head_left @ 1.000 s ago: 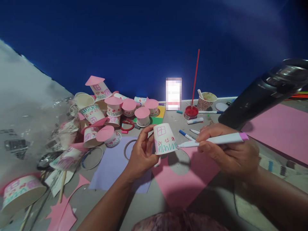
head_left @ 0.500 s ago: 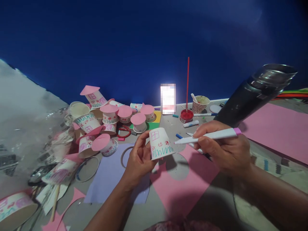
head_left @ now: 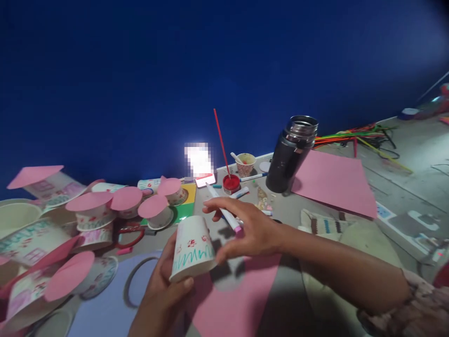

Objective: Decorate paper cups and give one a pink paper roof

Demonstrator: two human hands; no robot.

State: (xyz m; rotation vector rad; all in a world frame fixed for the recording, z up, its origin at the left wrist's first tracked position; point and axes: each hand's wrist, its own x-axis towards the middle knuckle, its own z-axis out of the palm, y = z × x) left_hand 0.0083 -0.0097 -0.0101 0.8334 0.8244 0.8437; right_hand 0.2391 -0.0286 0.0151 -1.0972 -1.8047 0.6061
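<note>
My left hand [head_left: 161, 292] is closed around a white paper cup [head_left: 192, 252], held upside down and tilted. Red flower marks and a green zigzag run along its side. In my right hand [head_left: 257, 229] a white felt-tip marker [head_left: 224, 210] with a pink end lies between the fingers, pointing up toward the wall. The thumb of that hand is close to the cup's right edge; whether it touches, I cannot tell. Below the cup is a pink paper sheet [head_left: 242, 290] with a round hole cut in it.
Several decorated cups with pink paper roofs [head_left: 126, 201] crowd the left. Behind the hands are a red paint pot [head_left: 231, 185] with an upright stick, a patterned cup [head_left: 246, 166] and a black flask [head_left: 289, 159]. Pink paper [head_left: 333, 185] lies right, a tape ring [head_left: 131, 285] left.
The view has swung right. The marker has turned in my right hand, from pointing left at the cup to pointing away, and that hand has come nearer the cup. The cup has turned; its window drawing no longer shows.
</note>
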